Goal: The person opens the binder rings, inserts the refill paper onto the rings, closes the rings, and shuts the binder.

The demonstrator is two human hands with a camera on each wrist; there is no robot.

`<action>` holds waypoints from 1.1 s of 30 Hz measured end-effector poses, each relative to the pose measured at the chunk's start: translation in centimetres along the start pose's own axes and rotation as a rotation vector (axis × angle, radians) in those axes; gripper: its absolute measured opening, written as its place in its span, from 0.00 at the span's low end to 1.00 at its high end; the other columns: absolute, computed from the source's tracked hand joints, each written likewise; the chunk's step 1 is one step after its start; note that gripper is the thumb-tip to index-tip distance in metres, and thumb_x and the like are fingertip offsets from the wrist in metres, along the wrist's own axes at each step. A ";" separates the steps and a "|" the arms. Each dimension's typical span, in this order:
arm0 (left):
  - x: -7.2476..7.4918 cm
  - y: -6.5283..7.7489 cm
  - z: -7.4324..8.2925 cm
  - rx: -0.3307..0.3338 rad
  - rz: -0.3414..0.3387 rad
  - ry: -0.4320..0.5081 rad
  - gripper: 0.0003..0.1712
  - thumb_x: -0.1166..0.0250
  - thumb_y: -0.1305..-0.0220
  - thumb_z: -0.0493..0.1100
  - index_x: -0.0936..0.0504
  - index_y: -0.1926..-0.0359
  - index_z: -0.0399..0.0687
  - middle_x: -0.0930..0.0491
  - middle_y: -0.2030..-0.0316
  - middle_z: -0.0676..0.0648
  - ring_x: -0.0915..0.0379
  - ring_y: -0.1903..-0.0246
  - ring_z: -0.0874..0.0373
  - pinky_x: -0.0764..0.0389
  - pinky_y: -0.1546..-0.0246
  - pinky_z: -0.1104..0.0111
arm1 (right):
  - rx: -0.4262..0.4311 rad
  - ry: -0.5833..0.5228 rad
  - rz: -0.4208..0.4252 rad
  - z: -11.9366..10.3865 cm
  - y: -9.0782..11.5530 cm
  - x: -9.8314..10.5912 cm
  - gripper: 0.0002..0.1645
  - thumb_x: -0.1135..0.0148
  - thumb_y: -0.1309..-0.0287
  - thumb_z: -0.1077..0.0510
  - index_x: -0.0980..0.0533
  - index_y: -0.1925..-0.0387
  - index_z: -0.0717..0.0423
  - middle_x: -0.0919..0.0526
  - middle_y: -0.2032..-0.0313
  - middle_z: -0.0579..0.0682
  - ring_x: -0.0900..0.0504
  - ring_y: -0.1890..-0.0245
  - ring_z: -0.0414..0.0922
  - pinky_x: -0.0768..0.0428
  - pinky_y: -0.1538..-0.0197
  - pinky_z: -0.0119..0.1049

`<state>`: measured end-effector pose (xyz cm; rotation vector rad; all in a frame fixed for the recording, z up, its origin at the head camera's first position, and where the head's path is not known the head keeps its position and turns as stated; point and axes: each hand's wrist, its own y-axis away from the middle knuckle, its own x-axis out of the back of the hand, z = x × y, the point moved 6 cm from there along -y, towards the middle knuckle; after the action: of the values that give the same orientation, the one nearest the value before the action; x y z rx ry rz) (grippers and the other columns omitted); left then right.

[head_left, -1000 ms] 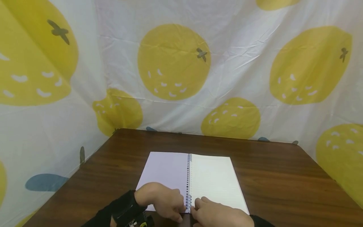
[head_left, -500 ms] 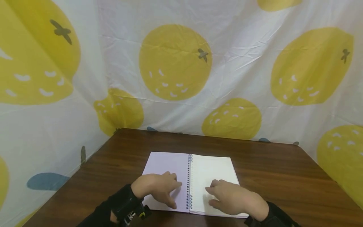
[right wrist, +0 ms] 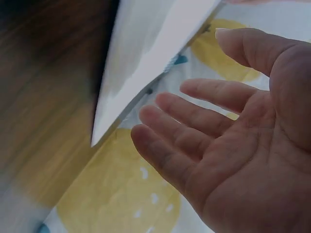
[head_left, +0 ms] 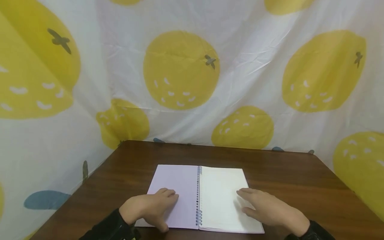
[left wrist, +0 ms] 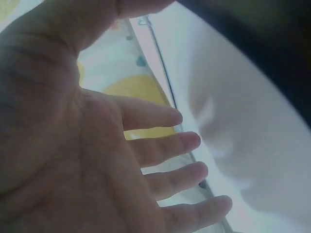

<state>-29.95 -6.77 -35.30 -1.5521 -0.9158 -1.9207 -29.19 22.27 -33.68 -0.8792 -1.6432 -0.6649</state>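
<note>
A spiral notebook lies spread open on the table, a lilac page or cover on its left side and a white page on its right. Its coil runs down the middle. My left hand is over the lilac side, near its lower left, fingers extended and thumb apart. Over the right edge of the white page is my right hand, casting a shadow on the paper. In the wrist views, the left palm and right palm hold nothing, with fingers straight or slightly bent. Whether the fingertips touch the paper I cannot tell.
The dark brown wooden table extends around the notebook on all sides. Behind it and to its left and right hangs a white cloth printed with large yellow fruit.
Both hands have drawn apart from the lower end of the coil, the left hand moving left and the right hand moving right. The notebook stays open in about the same place.
</note>
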 end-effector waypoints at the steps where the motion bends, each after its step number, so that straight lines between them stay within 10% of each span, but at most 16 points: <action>1: -0.1 0.0 -0.2 0.004 0.000 0.011 0.52 0.24 0.55 0.54 0.35 0.32 0.39 0.38 0.33 0.40 0.46 0.32 0.47 0.37 0.37 0.56 | -0.005 -0.002 0.003 0.3 0.0 0.0 0.31 0.36 0.38 0.53 0.29 0.38 0.64 0.27 0.39 0.60 0.29 0.39 0.58 0.31 0.42 0.56; 16: -0.5 -0.3 -0.2 0.070 -0.003 -0.033 0.50 0.23 0.59 0.46 0.33 0.32 0.53 0.34 0.35 0.44 0.38 0.37 0.48 0.29 0.46 0.50 | 0.062 0.052 -0.096 0.6 0.4 -1.6 0.24 0.40 0.36 0.56 0.26 0.41 0.63 0.27 0.39 0.60 0.28 0.39 0.58 0.29 0.43 0.53; 26: -0.2 0.5 0.7 0.017 0.234 -0.208 0.34 0.30 0.60 0.34 0.28 0.46 0.49 0.32 0.64 0.51 0.32 0.66 0.56 0.26 0.73 0.61 | 0.050 0.012 -0.172 0.6 0.3 -2.0 0.27 0.40 0.36 0.49 0.25 0.40 0.59 0.26 0.38 0.57 0.26 0.40 0.54 0.27 0.45 0.50; 33: 1.0 2.3 -0.6 0.245 0.198 -0.063 0.37 0.31 0.55 0.38 0.29 0.40 0.40 0.32 0.51 0.34 0.29 0.63 0.43 0.25 0.67 0.48 | 0.093 -0.052 -0.185 1.0 0.6 -1.8 0.29 0.37 0.38 0.48 0.25 0.39 0.58 0.29 0.36 0.56 0.28 0.39 0.49 0.28 0.43 0.48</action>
<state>-28.87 -8.69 -33.93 -1.5030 -0.9458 -1.5678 -29.03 23.02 -35.65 -0.6881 -1.8030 -0.6910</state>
